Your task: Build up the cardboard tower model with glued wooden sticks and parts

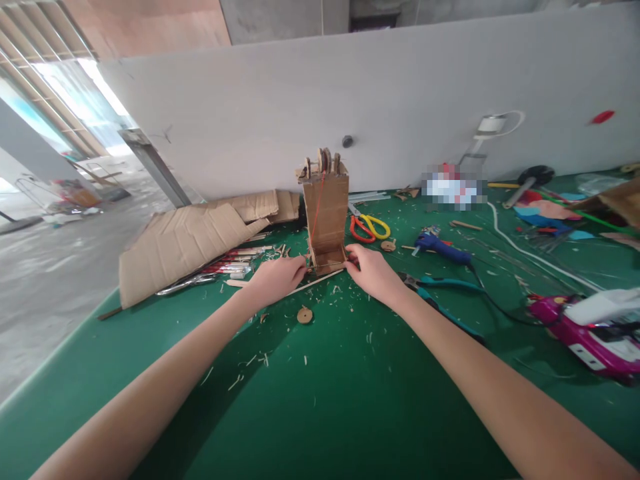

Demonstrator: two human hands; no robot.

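Observation:
A tall cardboard tower (327, 213) stands upright on the green table (320, 400), with small cardboard wheels on an axle at its top and a red string running down its front. My left hand (277, 279) pinches the tower's lower left corner, fingers closed on the base. My right hand (370, 270) grips the lower right corner of the same base. A thin wooden stick (315, 282) lies just in front of the base. A small cardboard disc (305, 315) lies nearer to me, between my arms.
Folded cardboard sheets (185, 243) and several red-handled tools (225, 269) lie to the left. Right of the tower are scissors (369, 228), a blue glue gun (443, 248), teal pliers (440, 293) and a pink toy car (593, 330). A grey wall runs behind. The table's edge falls away at left.

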